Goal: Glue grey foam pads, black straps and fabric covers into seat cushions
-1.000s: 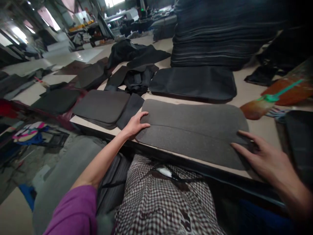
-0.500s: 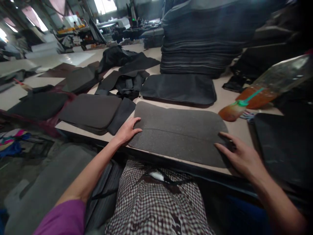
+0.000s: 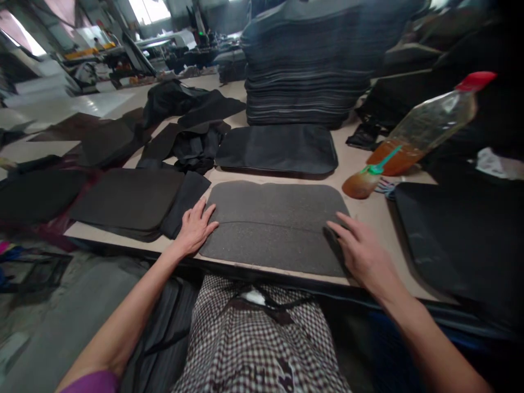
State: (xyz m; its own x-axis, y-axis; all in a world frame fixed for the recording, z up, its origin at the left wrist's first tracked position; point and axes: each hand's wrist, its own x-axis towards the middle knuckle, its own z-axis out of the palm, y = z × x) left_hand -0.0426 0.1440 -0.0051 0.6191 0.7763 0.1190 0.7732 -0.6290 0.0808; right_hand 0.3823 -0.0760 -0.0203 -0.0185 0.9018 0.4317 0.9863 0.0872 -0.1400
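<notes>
A dark grey foam-like sheet (image 3: 270, 229) with rounded corners and a thin curved line across it lies flat on the table in front of me. My left hand (image 3: 195, 228) rests at its left edge, fingers spread, fingertips on the surface. Over its right edge is my right hand (image 3: 355, 245), slightly blurred, with fingers stretched out and apart; whether they touch the sheet I cannot tell. Behind the sheet lies a black padded panel (image 3: 278, 149). To its left is a stack of dark rounded panels (image 3: 126, 199).
A tall stack of black sheets (image 3: 307, 71) stands at the back. On the right are a tilted plastic bottle (image 3: 426, 125) of amber liquid, a small glue pot (image 3: 361, 184) with a green brush, and more black panels (image 3: 462, 240). Black fabric scraps (image 3: 194, 144) lie at the back left.
The view has swung to the right, bringing the bottle's red cap into sight. My left hand's fingers have flattened more onto the sheet. My right hand has shifted slightly over its right edge.
</notes>
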